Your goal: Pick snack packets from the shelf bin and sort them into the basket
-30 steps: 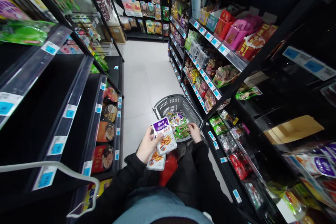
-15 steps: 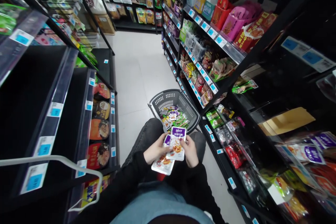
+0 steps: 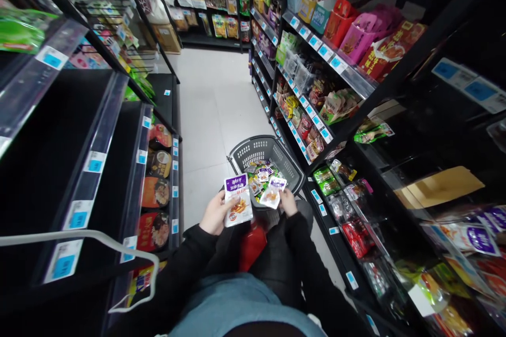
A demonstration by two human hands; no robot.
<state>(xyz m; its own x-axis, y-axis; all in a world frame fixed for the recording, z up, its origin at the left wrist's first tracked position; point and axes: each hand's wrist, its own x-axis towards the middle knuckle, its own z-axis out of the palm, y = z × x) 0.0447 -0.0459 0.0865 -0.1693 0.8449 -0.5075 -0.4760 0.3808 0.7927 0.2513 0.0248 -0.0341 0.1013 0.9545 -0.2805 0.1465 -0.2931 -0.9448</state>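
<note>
Gripping large white-purple pouch (image 3: 239,208): left hand (image 3: 214,214), fingers narrow. Right hand (image 3: 288,203) pinches smaller pouch (image 3: 272,194) over near side of gray basket (image 3: 288,162). Loose packets (image 3: 256,186) inside. Right shelves (image 3: 353,83) crowd basket; bowls (image 3: 155,192) line left shelf; white curved rod (image 3: 95,234) crosses before it.

Floor (image 3: 201,100) pale-lit, shelf interiors (image 3: 51,142) near-black; glare on plastic shelf strips (image 3: 106,126); frame edges stretched, soft.

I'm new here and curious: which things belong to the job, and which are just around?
In use:
- flat white-and-purple packet, left hand
- another white-and-purple packet, right hand
- grey slotted plastic basket

Just around:
- flat tan sheet
- bright pink container
</note>
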